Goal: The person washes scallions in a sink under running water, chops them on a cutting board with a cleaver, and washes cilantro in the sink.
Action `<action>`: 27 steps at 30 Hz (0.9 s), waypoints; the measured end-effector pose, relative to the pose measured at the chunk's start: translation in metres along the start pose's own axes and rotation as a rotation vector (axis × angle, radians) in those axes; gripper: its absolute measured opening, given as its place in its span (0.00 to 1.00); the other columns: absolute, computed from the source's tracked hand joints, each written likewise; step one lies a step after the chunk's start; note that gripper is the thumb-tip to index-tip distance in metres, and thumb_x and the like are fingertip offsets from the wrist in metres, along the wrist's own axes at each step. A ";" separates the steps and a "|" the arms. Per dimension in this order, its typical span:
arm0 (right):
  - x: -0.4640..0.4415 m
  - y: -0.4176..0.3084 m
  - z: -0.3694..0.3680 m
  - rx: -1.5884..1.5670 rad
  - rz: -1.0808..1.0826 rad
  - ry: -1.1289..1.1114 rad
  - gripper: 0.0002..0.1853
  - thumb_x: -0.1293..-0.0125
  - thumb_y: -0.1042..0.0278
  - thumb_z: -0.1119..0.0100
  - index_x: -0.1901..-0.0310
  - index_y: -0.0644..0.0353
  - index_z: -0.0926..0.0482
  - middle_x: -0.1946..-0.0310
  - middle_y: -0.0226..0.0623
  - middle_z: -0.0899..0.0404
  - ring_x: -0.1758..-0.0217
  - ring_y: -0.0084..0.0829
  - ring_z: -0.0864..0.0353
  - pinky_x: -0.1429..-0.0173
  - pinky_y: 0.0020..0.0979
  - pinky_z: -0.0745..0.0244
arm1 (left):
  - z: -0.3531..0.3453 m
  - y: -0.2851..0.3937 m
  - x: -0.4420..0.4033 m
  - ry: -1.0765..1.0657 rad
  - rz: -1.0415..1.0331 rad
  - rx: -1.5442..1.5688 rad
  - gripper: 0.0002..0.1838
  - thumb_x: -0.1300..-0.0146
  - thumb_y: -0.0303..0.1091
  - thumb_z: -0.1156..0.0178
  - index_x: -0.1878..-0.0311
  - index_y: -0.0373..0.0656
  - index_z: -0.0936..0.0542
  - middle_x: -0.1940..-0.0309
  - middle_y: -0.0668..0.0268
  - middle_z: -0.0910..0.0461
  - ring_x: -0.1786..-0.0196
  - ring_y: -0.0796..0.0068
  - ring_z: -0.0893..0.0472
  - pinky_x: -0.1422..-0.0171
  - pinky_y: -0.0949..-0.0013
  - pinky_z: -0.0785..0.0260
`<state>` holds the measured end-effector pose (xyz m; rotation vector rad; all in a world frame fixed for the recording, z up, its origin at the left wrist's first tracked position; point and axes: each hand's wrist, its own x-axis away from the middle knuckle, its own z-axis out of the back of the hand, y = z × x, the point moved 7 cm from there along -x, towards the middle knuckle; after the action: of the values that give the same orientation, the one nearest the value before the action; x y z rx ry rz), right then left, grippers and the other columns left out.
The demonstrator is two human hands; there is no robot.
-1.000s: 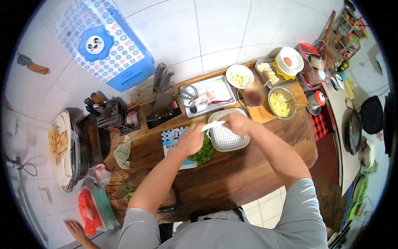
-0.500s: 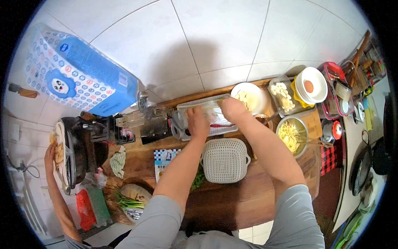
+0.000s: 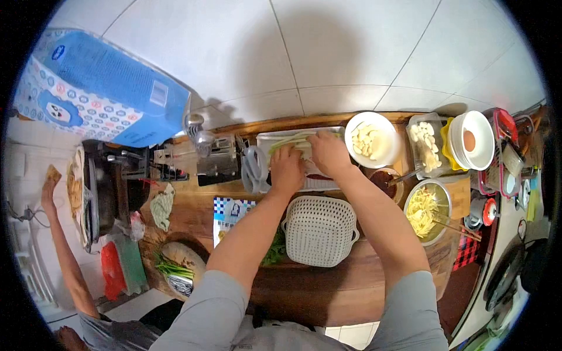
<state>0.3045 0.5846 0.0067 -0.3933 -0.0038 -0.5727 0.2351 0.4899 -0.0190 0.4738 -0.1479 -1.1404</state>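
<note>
Both hands reach over a white rectangular tray (image 3: 335,185) near the wall. My left hand (image 3: 287,168) is on pale green-white stalks (image 3: 295,139) lying along the tray, its fingers bent over them. My right hand (image 3: 329,153) has its fingers closed around the stalks at their right part. Grey scissors (image 3: 253,169) rest at the tray's left end. Below the tray stands a white perforated basket (image 3: 321,231), with green leafy herbs (image 3: 274,250) and a blue-and-white packet (image 3: 229,213) to its left.
Right: a white bowl of cloves (image 3: 370,140), a metal bowl of yellow shreds (image 3: 426,213) and stacked bowls (image 3: 475,140). Left: a knife block (image 3: 219,161), a cloth (image 3: 162,207) and another person's hand (image 3: 51,178) holding a brown piece. Green stalks (image 3: 175,269) lie on a round board.
My hands have moved from above the basket to the tray, with a pale item between them now lying there. The other person's hand has lifted a brown piece away from the round pan.
</note>
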 end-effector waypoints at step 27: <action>0.067 -0.001 -0.009 0.033 -0.084 -0.176 0.10 0.44 0.70 0.47 0.62 0.61 0.19 0.61 0.51 0.20 0.55 0.47 0.19 0.52 0.43 0.23 | -0.003 0.014 0.046 -0.559 0.065 0.487 0.13 0.38 0.34 0.48 0.56 0.36 0.20 0.57 0.51 0.20 0.52 0.55 0.21 0.46 0.60 0.30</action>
<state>0.3592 0.5458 0.0065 -0.4119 -0.1992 -0.6186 0.2672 0.4543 -0.0210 0.5612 -0.9357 -1.1486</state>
